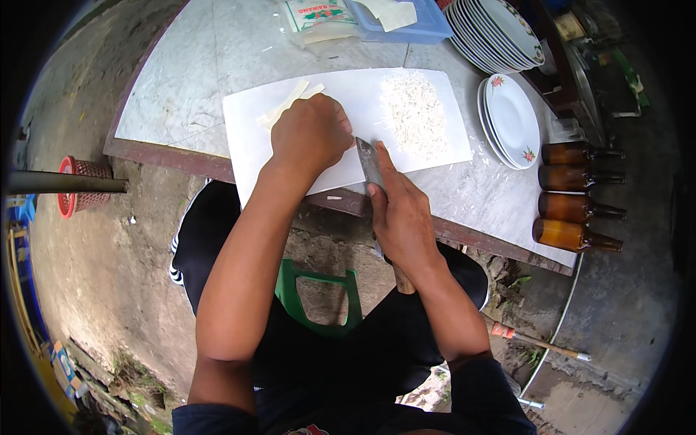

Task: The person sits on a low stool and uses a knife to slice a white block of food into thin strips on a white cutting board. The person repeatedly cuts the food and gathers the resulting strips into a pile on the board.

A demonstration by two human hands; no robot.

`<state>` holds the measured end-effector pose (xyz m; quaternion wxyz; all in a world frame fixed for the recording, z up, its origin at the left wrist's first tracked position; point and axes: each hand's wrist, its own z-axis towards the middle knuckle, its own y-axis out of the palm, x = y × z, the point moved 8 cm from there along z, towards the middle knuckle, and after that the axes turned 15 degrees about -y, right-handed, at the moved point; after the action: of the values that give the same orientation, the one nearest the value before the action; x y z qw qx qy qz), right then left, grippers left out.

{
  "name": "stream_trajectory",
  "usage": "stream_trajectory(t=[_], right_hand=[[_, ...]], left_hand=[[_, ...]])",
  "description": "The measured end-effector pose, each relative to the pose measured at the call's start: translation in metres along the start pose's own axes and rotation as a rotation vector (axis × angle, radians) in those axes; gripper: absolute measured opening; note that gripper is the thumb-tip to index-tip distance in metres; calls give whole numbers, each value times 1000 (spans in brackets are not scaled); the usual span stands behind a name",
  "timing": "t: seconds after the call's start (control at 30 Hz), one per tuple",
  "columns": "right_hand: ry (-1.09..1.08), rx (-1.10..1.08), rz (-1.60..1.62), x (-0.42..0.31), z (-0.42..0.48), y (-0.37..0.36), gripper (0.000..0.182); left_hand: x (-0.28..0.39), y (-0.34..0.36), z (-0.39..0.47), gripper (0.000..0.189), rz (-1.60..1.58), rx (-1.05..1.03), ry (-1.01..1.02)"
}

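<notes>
My right hand grips a knife, its index finger stretched along the dark, worn blade. The wooden handle sticks out below my wrist. Beside the blade tip, my left hand is curled over pale flat strips, which show behind its knuckles; its fingertips are mostly hidden. Both hands are over a white board that overhangs the table's near edge. On the board's right part lies a spread pile of finely cut white bits.
On the tiled table are a blue plastic container, a printed plastic bag, a tall stack of plates and flowered plates. Several brown bottles lie at right. A green stool is beneath me; a red basket stands left.
</notes>
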<state>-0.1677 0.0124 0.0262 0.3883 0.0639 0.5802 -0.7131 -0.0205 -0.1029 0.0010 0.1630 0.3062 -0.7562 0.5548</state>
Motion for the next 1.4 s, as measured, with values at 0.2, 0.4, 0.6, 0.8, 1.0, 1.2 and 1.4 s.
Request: stream_trajectory(t=[0.2, 0.4, 0.6, 0.8, 1.0, 1.2, 1.4], right_hand=[[38, -54, -46, -4, 2, 0, 62], [55, -89, -149, -2, 9, 1, 61], [75, -69, -186, -1, 4, 1, 60], [10, -8, -72, -1, 3, -3, 60], [15, -29, -69, 0, 3, -1, 59], [51, -74, -149, -5, 5, 0, 60], [91, -80, -207, -7, 4, 2, 61]], left_hand=[[-4, 3, 5, 11, -18, -4, 35], [3, 0, 4, 16, 103, -34, 11], [1, -3, 1, 17, 69, -32, -44], [0, -2, 6, 15, 7, -7, 33], [2, 0, 7, 7, -12, 3, 62], [3, 0, 6, 5, 24, -8, 47], [0, 1, 7, 13, 40, -48, 3]])
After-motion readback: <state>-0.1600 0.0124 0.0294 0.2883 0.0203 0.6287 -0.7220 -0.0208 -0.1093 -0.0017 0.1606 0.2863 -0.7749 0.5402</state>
